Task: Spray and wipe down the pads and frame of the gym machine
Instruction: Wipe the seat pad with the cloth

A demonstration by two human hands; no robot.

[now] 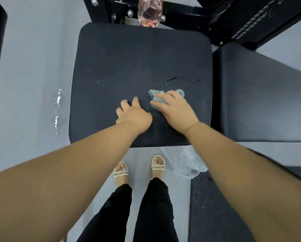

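One broad dark seat pad (128, 63) fills the middle of the view, and both hands work on its near half. A second pad (261, 102) lies just beside it on the right, and the black frame (186, 14) crosses behind its far edge. A clear bottle (150, 11) with pinkish liquid stands at that far edge, well apart from both hands.

The left hand (134, 116) rests on the seat pad with its fingers spread and their tips down, and it holds nothing. The right hand (174, 109) is just to its right. Its fingers lie fairly straight over a bunched teal cloth (157, 103) and press it onto the pad. The thumb is hidden, so I cannot tell whether it also pinches the cloth.

A thin wet streak (168, 80) lies just far of the cloth, with its long axis running from near-left to far-right. More beads sit near the pad's right edge. A smaller scatter of droplets (102, 81) lies far and left of the left hand.

The right hand with the cloth is plainly the nearer one to the streak. The next stroke probably needs a push away from the body and slightly right along that line. The left scatter would then call for a sweep across, past the resting hand.
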